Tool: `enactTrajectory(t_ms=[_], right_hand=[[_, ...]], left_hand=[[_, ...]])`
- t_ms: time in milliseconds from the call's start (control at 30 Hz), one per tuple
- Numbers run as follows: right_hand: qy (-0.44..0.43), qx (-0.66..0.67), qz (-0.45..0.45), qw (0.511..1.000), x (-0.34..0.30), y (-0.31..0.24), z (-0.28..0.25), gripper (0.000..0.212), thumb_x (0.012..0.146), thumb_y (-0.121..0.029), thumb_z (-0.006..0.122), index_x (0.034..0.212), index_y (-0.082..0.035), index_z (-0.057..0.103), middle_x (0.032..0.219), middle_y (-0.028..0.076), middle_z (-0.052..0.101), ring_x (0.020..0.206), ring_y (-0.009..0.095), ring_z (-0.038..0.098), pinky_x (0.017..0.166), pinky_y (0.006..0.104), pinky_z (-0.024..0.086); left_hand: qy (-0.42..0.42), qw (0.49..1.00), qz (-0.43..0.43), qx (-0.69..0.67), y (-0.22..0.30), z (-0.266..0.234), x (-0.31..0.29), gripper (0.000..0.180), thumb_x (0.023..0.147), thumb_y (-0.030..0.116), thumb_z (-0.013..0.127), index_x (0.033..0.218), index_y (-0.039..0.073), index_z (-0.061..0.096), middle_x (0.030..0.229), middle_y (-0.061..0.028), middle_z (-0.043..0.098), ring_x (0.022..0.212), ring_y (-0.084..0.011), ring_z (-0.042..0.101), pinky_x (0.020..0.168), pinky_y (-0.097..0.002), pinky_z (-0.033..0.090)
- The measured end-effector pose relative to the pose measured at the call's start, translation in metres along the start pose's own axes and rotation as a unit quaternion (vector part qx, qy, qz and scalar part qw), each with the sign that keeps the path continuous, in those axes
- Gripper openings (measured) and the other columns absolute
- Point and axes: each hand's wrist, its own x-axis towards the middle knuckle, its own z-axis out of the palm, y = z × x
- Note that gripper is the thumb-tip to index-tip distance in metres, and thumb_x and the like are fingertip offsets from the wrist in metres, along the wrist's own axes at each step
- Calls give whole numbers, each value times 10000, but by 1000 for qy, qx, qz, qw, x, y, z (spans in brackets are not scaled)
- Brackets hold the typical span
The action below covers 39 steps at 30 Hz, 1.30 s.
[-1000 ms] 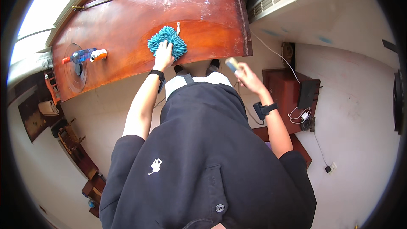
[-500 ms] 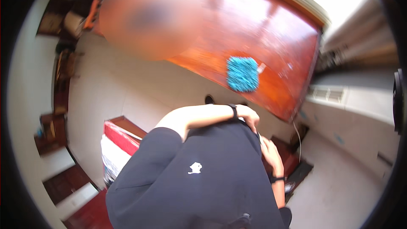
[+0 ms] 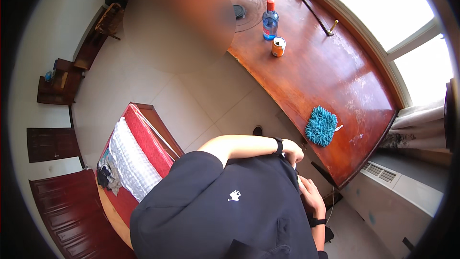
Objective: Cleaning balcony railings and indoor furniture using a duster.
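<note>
Both hands are close together in front of my waist, by the edge of my black shirt [image 3: 225, 189]. My left hand [image 3: 291, 152] bends down with its fingers curled, a dark band on the wrist. Just below it my right hand [image 3: 311, 195], also with a dark wristband, has its fingers together near the shirt edge. A small white sliver [image 3: 295, 166] shows between the hands; its kind cannot be made out. The nearest thing on the table is a fluffy teal chenille wash mitt or cloth [image 3: 321, 126], untouched.
The red-brown wooden table [image 3: 330, 74] carries a blue bottle with a red cap [image 3: 270, 21], an orange can [image 3: 278, 47], a fan grille [image 3: 256, 7] and a dark bar [image 3: 316, 13] by the window. A red bed [image 3: 148, 134] stands left. A blurred patch hides the upper left.
My view has turned, so the table and teal cloth sit lower and farther right, and the bottle and can now show. Both hands stay together at my waist.
</note>
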Motion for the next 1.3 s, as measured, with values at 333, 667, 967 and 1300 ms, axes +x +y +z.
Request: enactTrajectory(t_ms=[333,667,967,1300], right_hand=[[-27,-93,48,994,50,-37,19,472,978,-407,549,1327,-93,602,1272,213,561,1214,389,564,1039,440,456],[-28,80,-62,994,45,30,-27,521,748,-390,863,1134,-77,709,995,87,600,892,210,635,824,344,531],[98,-88,-134,982,102,71,-25,341,780,-314,785,854,-46,589,791,119,597,761,284,592,696,401,491],[172,53,-100,979,173,119,-107,397,797,-236,742,1150,-78,648,1035,114,605,776,220,617,773,360,539]], left_hand=[[136,989,52,18,0,12,-35,309,689,340,765,849,78,729,828,-131,730,789,-334,695,648,-454,540],[139,989,54,3,3,-2,-20,243,732,266,731,846,57,682,781,-142,696,760,-359,670,669,-458,520],[183,980,32,-70,26,-22,5,239,764,216,689,909,27,666,838,-157,707,793,-357,672,712,-452,524],[192,933,-71,-297,20,-19,-30,357,944,405,659,1049,64,673,896,-27,677,831,-134,605,774,-321,498]])
